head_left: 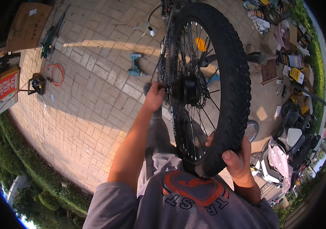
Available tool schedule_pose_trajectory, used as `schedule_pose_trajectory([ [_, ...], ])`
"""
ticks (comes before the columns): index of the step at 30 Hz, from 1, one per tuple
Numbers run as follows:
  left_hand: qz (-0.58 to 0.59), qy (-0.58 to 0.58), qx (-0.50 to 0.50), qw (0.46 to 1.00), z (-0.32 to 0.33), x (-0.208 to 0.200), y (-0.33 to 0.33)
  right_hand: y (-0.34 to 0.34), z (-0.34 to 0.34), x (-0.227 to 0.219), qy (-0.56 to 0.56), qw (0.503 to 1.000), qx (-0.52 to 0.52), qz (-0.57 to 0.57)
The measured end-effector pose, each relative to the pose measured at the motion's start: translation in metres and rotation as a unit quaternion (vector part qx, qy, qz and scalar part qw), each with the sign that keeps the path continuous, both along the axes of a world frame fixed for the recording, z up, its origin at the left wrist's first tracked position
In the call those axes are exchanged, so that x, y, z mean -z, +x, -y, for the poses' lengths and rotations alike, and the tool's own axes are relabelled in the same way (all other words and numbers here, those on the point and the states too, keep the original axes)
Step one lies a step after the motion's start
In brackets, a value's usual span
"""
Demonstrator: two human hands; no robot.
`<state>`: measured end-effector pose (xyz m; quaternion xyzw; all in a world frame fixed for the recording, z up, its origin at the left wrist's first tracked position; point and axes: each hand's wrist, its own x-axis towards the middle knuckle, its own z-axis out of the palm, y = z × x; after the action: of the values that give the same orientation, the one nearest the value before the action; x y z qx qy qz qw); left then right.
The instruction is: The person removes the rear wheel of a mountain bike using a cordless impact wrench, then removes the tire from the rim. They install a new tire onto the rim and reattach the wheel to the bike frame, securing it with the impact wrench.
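Observation:
A wide, knobbly black bicycle wheel (233, 76) stands upright in front of me, its lower rim close to my shirt. My right hand (236, 158) grips the tyre at its near right side, thumb on the outside and fingertips showing inside the rim. At the hub's left end, beside the stacked sprockets (177, 90), my left hand (155, 97) has its fingers closed at the axle; whatever they pinch is hidden. The thick black hub (191, 89) sits amid the spokes, with an orange reflector (200, 44) above it. Part of the bike frame (167, 42) runs along the wheel's left.
A teal cordless drill (134, 65) lies on the paving left of the wheel. A loose cable with a white connector (151, 31) hangs near the frame. An orange hose (58, 74) lies farther left. Boxes and packaging (296, 65) crowd the right, with a parked scooter (273, 164) nearer.

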<state>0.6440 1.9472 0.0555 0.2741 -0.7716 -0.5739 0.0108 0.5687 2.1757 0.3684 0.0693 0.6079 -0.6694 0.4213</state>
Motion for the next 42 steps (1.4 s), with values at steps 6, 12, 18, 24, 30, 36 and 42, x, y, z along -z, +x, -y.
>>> schedule_pose_trajectory([
  [6,0.272,-0.006,0.036,0.962,0.009,-0.013,-0.022,0.002,-0.001,0.002,0.012,1.000,0.003,-0.012],
  [12,0.080,0.083,-0.014,0.993,0.001,0.000,0.000,0.003,0.002,0.001,0.001,1.000,0.000,-0.020],
  [18,0.141,0.030,-0.052,0.988,-0.003,-0.016,-0.010,0.003,0.003,0.002,-0.002,1.000,-0.007,-0.027],
  [24,0.207,0.006,0.006,0.978,0.000,-0.011,-0.011,0.003,0.004,0.002,0.001,0.999,-0.021,-0.027],
  [30,0.024,-0.015,-0.009,1.000,-0.001,-0.014,0.000,0.005,0.004,0.001,0.004,1.000,-0.005,-0.025],
  [36,0.219,-0.019,0.043,0.975,0.006,-0.019,-0.018,0.005,0.003,0.002,0.009,1.000,-0.014,-0.025],
  [42,0.009,-0.030,0.019,0.999,-0.003,-0.020,0.005,0.004,0.003,0.001,0.020,0.999,-0.016,-0.031],
])
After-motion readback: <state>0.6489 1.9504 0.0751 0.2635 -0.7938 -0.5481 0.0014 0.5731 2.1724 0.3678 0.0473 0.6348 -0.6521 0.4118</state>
